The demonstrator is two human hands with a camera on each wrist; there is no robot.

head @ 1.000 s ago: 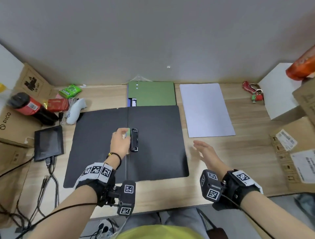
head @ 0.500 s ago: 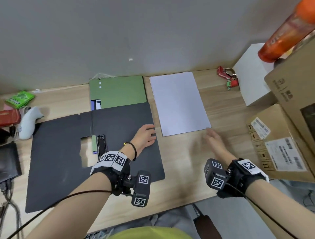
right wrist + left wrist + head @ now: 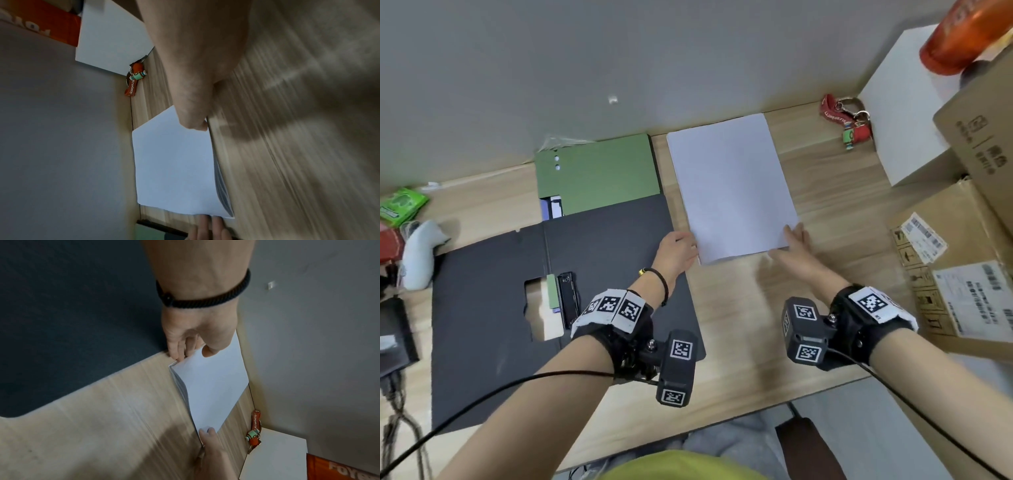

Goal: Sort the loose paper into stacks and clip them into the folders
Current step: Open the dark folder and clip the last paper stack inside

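A stack of white paper (image 3: 729, 185) lies on the wooden desk, right of an open black folder (image 3: 602, 246) whose black clip (image 3: 567, 301) sits by its spine. A green folder (image 3: 599, 171) lies behind the black one. My left hand (image 3: 690, 245) is at the stack's near left corner; in the left wrist view its thumb (image 3: 211, 352) lies on top of the paper stack (image 3: 213, 386) and its fingers (image 3: 176, 352) curl at the edge, pinching the slightly raised corner. My right hand (image 3: 792, 236) touches the near right corner with straight fingers (image 3: 207, 433).
Cardboard boxes (image 3: 962, 260) and a white box (image 3: 904, 113) crowd the right side, with an orange bottle (image 3: 969, 31) on top. A red keychain (image 3: 849, 120) lies by the wall. At the left are a white controller (image 3: 421, 250), a green packet (image 3: 400, 205) and cables.
My left hand left the folder clip and crossed right to the stack's near left corner. The right hand reached forward to the near right corner. The head view swung right.
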